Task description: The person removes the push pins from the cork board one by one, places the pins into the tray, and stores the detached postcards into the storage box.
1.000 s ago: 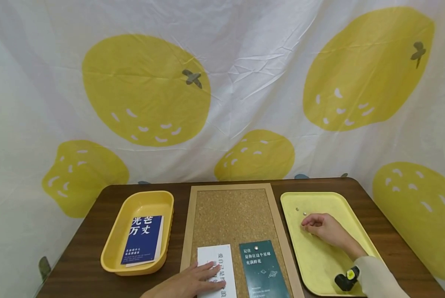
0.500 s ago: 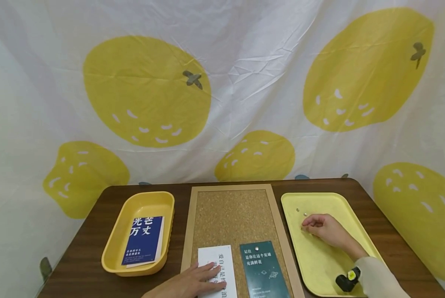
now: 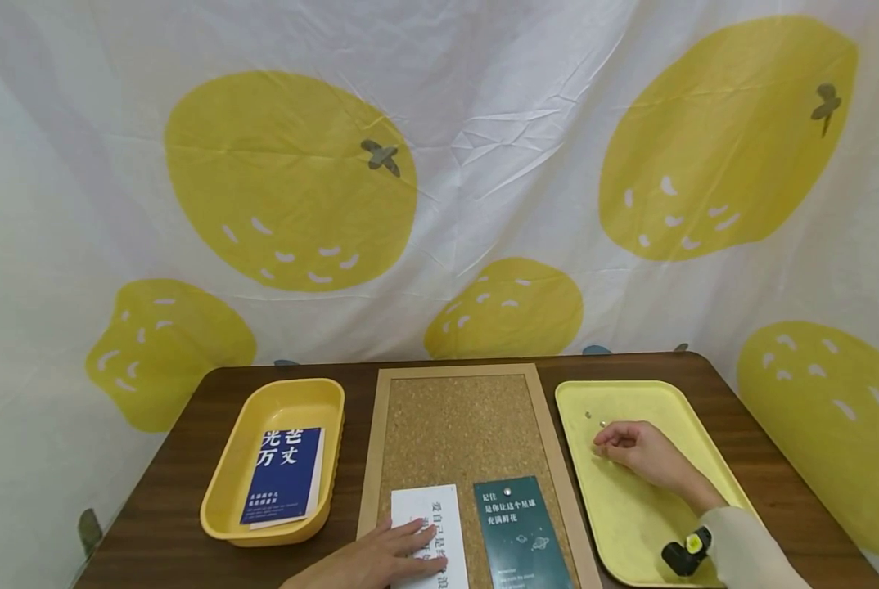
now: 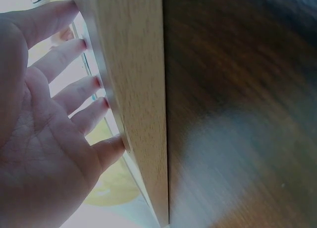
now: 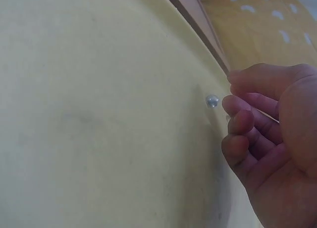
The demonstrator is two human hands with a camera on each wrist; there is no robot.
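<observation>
My left hand [image 3: 380, 558] rests with spread, fairly straight fingers on a white card [image 3: 412, 499] printed with dark characters, on the corkboard [image 3: 462, 425]. Beside it lies a dark green card [image 3: 524, 528] with a round pushpin [image 3: 507, 492] at its top. My right hand [image 3: 642, 458] is low over the yellow tray [image 3: 660, 540], fingers bent, thumb and fingertips close together. In the right wrist view a clear pushpin [image 5: 212, 100] shows just past the fingertips, apparently apart from them. Whether the fingertips pinch another pin is hidden. Two small pins [image 3: 588, 415] lie farther back on the tray.
A yellow basket [image 3: 211, 499] at the left holds a dark blue card [image 3: 285, 483] over a paler one. The corkboard's wooden frame [image 4: 133, 89] stands on the dark wooden table [image 3: 358, 466]. A lemon-print curtain [image 3: 439, 204] hangs behind the table.
Both hands stay almost in place. My right hand's fingertips have shifted only very slightly over the tray, and the cards have not moved.
</observation>
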